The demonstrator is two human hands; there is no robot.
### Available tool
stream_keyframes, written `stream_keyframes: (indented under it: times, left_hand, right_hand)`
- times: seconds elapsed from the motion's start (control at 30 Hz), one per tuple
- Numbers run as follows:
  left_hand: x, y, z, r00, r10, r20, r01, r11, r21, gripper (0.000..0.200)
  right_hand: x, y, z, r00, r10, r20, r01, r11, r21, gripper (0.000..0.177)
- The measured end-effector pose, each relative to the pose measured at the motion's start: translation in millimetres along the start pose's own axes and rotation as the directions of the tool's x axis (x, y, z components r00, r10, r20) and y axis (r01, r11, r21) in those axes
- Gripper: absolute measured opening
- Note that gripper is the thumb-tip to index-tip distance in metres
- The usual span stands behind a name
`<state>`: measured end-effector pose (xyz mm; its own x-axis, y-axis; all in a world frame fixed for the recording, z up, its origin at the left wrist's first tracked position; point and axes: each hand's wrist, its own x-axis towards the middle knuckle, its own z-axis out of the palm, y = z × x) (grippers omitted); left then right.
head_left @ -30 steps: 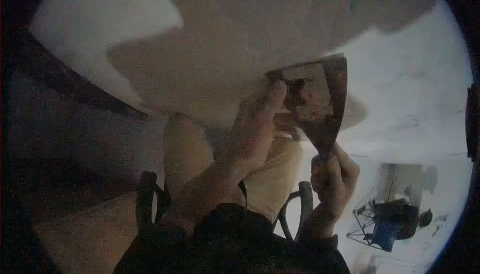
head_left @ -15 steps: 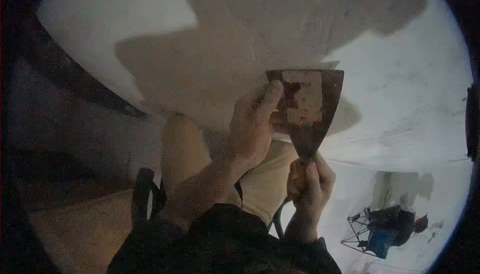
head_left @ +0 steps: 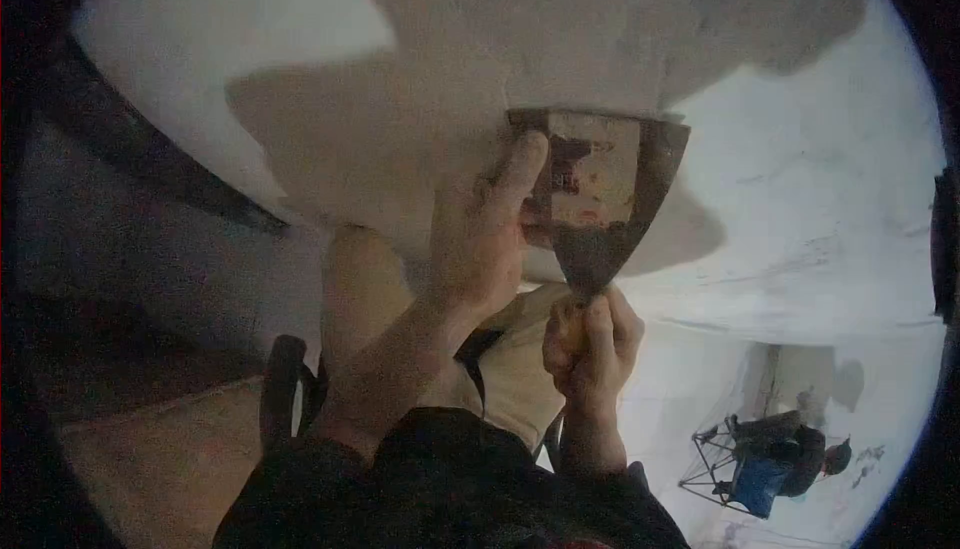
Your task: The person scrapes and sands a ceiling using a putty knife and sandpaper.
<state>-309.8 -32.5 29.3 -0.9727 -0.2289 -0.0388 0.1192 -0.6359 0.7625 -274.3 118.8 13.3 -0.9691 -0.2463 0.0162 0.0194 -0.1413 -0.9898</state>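
Observation:
A wide putty knife (head_left: 595, 179) with a dark, worn blade stands upright before me, its broad edge at the top. A pale, torn label patch covers the middle of the blade. My right hand (head_left: 597, 344) is closed around the handle below, which is mostly hidden by the fingers. At the blade's left edge is my left hand (head_left: 487, 224), thumb on the near face and fingers behind it. The blade's broad edge overlaps the pale wall surface (head_left: 790, 159) in this view, where a grey-brown shaded area (head_left: 450, 99) spreads behind it.
My knees (head_left: 365, 264) are bent below the hands. At the lower right, another person (head_left: 800, 459) is beside a dark metal frame (head_left: 710, 459) and a blue item (head_left: 757, 484). A dark strip (head_left: 170, 149) runs along the left, above brownish floor (head_left: 170, 459).
Both hands and the putty knife have shifted a little left and upward. The blade's face now shows its label more clearly. The other person has moved slightly.

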Motion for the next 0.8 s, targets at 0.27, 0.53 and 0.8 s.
stream_keyframes:
  times: [0.27,0.53,0.8]
  left_hand:
    - [-4,-4,12,0.998,-0.059,0.000,0.059,0.998,0.009,0.038]
    - [-9,-6,3,0.989,-0.097,0.115,0.115,0.980,-0.164,0.035]
    - [-17,-16,-9,0.999,0.007,0.032,-0.012,0.988,0.154,0.036]
  right_hand:
    - [-11,27,-27,0.997,-0.052,-0.054,0.047,0.995,-0.089,0.033]
    - [-27,-10,-10,0.995,0.019,-0.102,-0.021,1.000,-0.014,0.036]
    - [-36,26,-3,0.992,0.084,-0.094,-0.083,0.996,0.007,0.037]
